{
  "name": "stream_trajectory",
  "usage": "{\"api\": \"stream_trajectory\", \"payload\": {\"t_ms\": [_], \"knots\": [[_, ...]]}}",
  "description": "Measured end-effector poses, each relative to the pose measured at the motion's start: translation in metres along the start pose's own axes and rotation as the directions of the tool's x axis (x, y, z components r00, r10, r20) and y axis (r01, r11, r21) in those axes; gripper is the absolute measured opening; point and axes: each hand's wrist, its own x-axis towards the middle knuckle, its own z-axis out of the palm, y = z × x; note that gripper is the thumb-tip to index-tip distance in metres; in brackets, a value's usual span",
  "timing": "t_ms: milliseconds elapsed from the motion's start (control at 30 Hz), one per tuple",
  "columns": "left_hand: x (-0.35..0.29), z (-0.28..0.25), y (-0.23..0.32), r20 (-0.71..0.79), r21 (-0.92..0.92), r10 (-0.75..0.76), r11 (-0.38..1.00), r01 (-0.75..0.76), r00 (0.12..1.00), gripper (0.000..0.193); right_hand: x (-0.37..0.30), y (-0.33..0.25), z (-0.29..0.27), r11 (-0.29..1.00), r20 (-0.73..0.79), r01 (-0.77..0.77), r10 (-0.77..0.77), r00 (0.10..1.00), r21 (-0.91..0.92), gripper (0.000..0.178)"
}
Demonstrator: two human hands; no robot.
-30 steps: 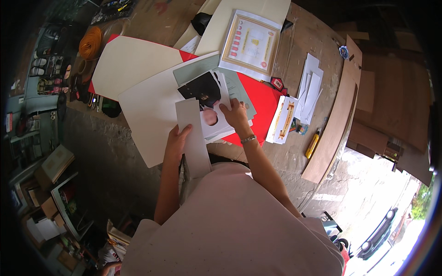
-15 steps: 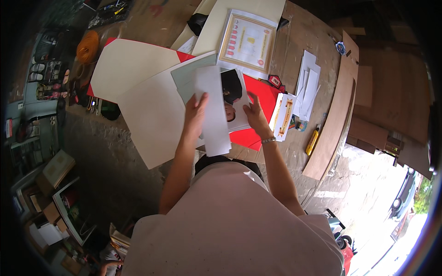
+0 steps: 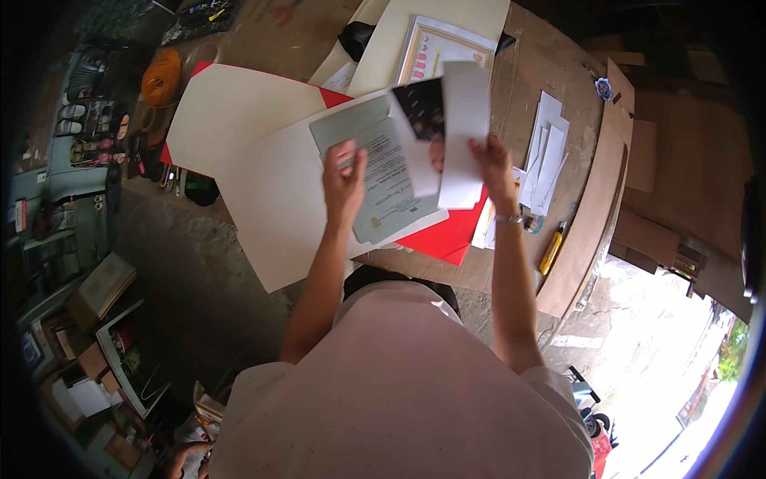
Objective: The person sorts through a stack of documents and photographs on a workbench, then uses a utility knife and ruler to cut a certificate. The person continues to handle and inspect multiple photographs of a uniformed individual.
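My right hand (image 3: 499, 174) grips a long white sheet of paper (image 3: 465, 132), with a photo print (image 3: 423, 112) beside it on its left, both lifted over the table and partly blurred. My left hand (image 3: 344, 182) holds nothing; its fingers are parted above a grey-green printed document (image 3: 386, 172). That document lies on a large cream board (image 3: 263, 207). A red sheet (image 3: 447, 243) shows beneath the lifted papers, and a framed certificate (image 3: 435, 48) lies just behind them, partly covered.
Loose white paper strips (image 3: 546, 144) and a yellow utility knife (image 3: 551, 252) lie to the right, beside a long wooden plank (image 3: 586, 223). A red-cornered cream board (image 3: 239, 116) and an orange coil (image 3: 162, 77) are at the left.
The white sheet and photo have moved right, from my left hand into my right. My left hand has let go, uncovering the grey-green document.
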Motion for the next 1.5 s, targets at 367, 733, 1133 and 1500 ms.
{"api": "stream_trajectory", "payload": {"t_ms": [367,733,1133,1500], "knots": [[0.063,-0.055,-0.027,0.369,0.697,0.228,0.574,-0.431,0.901,0.066,0.145,0.034,-0.038,0.690,-0.419,-0.077,-0.344,0.840,-0.719,0.033],[0.099,-0.047,-0.017,0.499,0.774,0.139,0.374,-0.512,0.856,0.092,-0.077,0.054,0.065,0.522,-0.141,-0.056,-0.123,0.982,-0.851,0.049],[0.098,-0.062,-0.015,0.528,0.726,0.140,0.437,-0.530,0.838,0.074,-0.080,0.051,0.078,0.560,-0.232,-0.249,0.102,0.967,-0.790,0.066],[0.093,-0.058,-0.018,0.506,0.732,0.111,0.469,-0.494,0.855,0.071,-0.077,0.058,0.044,0.785,-0.119,-0.319,0.303,0.946,-0.532,0.052]]}}
